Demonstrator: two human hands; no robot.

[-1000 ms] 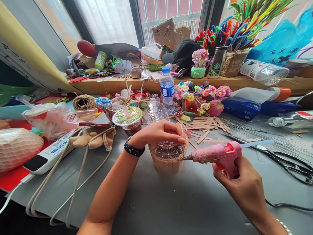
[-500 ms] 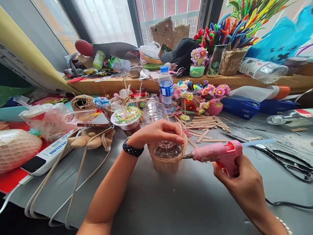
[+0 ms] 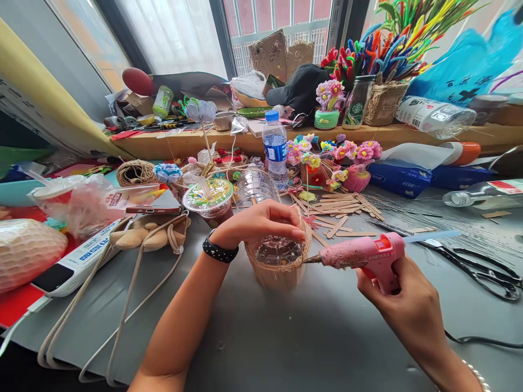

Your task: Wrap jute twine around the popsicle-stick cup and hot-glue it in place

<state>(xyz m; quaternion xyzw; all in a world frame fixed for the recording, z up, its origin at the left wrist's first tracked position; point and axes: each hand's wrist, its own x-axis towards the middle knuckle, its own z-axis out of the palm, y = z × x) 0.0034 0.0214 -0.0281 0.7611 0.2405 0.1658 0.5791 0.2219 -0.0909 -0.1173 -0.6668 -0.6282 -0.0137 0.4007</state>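
In front of me stands a round, clear-bottomed container point(image 3: 278, 279) with tan sides, its rim wrapped in brown twine point(image 3: 281, 267). My left hand point(image 3: 272, 220) reaches over its top, fingers closed on the far right part of the twine rim; the fingertips are partly hidden. A pink hot glue gun point(image 3: 363, 253) is gripped in my right hand point(image 3: 408, 305), with a clear glue stick point(image 3: 433, 237) sticking out of its back. The gun's nozzle points left and touches, or nearly touches, the right side of the rim.
Wooden craft sticks point(image 3: 335, 206) lie scattered behind the container. Black scissors point(image 3: 469, 267) and thin wires are to the right. A lidded drink cup point(image 3: 209, 198), a clear plastic bottle point(image 3: 257, 188) and a water bottle point(image 3: 274, 149) stand behind. A small bag point(image 3: 149, 234) with long straps is left.
The whole view has shifted very slightly. Both hands keep nearly the same pose, with the glue gun's nozzle still at the rim.
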